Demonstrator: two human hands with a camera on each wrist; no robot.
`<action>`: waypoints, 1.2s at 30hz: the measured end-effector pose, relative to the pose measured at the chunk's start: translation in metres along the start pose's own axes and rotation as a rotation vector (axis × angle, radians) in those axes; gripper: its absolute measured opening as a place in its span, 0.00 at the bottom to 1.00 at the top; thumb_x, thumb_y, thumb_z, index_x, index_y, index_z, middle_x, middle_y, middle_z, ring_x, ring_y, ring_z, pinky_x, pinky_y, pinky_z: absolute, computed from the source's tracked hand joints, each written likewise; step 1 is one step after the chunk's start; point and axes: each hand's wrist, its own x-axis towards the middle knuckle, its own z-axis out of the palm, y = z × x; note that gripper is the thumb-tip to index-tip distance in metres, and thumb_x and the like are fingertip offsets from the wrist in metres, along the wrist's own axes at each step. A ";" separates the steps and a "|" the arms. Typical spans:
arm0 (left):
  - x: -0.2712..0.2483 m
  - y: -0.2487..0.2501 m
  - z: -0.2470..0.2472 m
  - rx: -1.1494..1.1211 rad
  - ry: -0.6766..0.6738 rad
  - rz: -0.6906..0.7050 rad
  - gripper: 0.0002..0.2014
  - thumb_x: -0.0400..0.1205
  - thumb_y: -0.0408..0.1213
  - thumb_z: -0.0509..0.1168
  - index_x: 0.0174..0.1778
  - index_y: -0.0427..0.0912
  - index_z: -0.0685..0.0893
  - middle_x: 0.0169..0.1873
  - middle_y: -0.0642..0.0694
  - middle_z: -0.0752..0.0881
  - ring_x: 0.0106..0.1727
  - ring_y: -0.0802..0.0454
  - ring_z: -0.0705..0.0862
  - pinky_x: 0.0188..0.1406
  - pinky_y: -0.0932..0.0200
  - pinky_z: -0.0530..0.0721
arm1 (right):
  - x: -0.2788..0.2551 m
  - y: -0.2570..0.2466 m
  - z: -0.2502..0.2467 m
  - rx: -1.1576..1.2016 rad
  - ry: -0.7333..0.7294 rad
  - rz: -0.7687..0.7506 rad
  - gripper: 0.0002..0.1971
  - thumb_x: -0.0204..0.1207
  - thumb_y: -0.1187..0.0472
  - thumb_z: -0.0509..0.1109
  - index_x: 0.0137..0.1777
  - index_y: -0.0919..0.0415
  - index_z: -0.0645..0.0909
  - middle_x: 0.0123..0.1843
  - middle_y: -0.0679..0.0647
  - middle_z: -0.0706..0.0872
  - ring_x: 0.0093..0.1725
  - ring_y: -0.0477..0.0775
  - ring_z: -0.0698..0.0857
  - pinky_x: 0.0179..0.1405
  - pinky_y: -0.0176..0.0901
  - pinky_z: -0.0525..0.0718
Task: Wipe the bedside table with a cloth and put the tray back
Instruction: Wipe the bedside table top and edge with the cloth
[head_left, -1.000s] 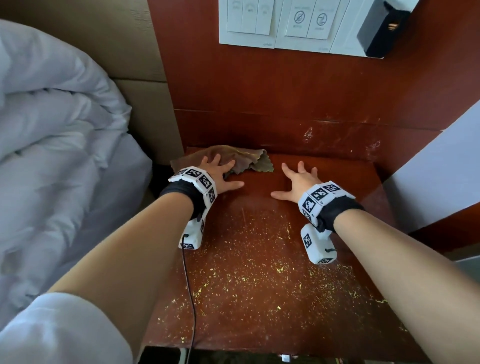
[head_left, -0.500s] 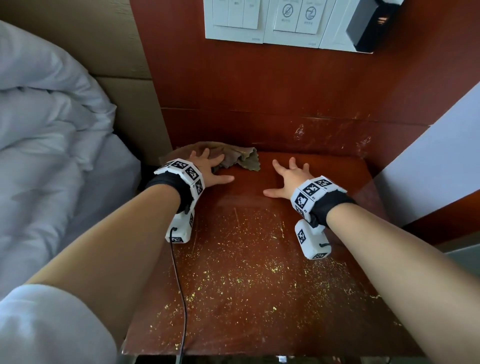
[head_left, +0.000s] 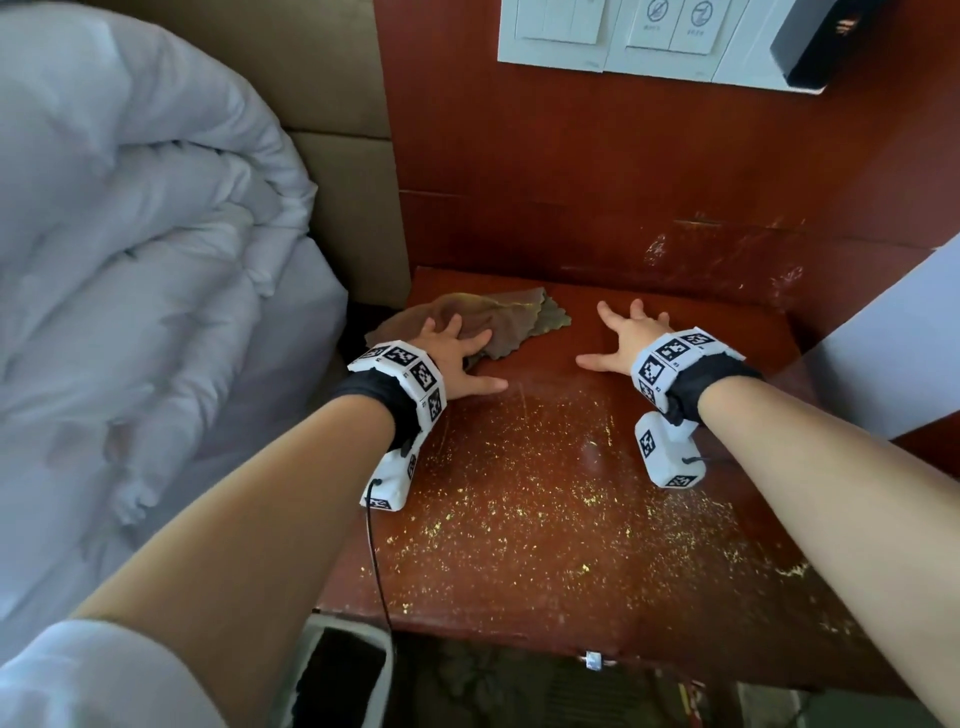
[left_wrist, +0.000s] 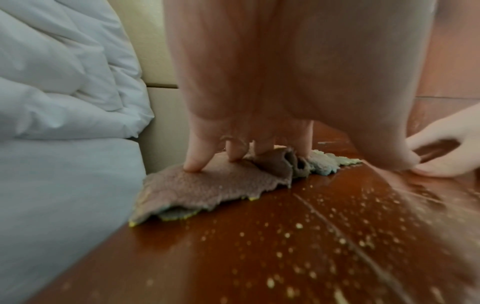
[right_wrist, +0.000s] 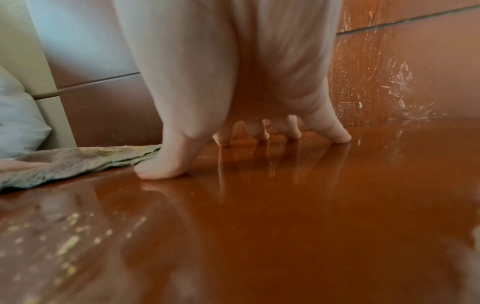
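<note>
From the head view, a reddish wooden bedside table beside a white duvet is strewn with yellow crumbs, and the brown cloth lies at its back-left corner under the left hand — no tray is in sight. The left wrist view shows straight, spread fingers pressing the cloth flat, apparently ready to sweep. In the right wrist view the right hand props on splayed fingertips on bare wood, holding nothing — likely bracing.

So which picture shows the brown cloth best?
The left wrist view. There the cloth fills the middle, close up, with the left hand's fingertips pressing on it and its wavy edge clear. The head view shows the whole cloth but small, partly under the hand. The right wrist view catches only its edge.
</note>
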 end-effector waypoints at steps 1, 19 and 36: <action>-0.001 0.000 0.000 -0.001 -0.002 -0.001 0.41 0.76 0.69 0.54 0.82 0.63 0.45 0.84 0.48 0.40 0.84 0.36 0.40 0.81 0.38 0.46 | -0.001 0.000 0.000 -0.004 -0.002 0.001 0.48 0.71 0.31 0.64 0.84 0.41 0.41 0.86 0.60 0.39 0.82 0.76 0.42 0.80 0.71 0.54; 0.032 0.010 -0.017 0.023 0.006 -0.035 0.41 0.76 0.71 0.52 0.82 0.65 0.41 0.83 0.52 0.36 0.84 0.41 0.36 0.75 0.23 0.46 | 0.001 0.000 -0.002 0.012 -0.032 -0.005 0.48 0.73 0.33 0.65 0.84 0.42 0.39 0.86 0.58 0.36 0.82 0.76 0.39 0.79 0.72 0.57; 0.038 0.030 -0.020 0.000 -0.012 -0.026 0.42 0.76 0.70 0.54 0.82 0.63 0.43 0.84 0.49 0.38 0.84 0.37 0.37 0.81 0.38 0.46 | -0.006 0.008 -0.006 0.047 -0.046 -0.051 0.47 0.72 0.31 0.62 0.84 0.41 0.40 0.86 0.56 0.37 0.83 0.73 0.38 0.80 0.71 0.51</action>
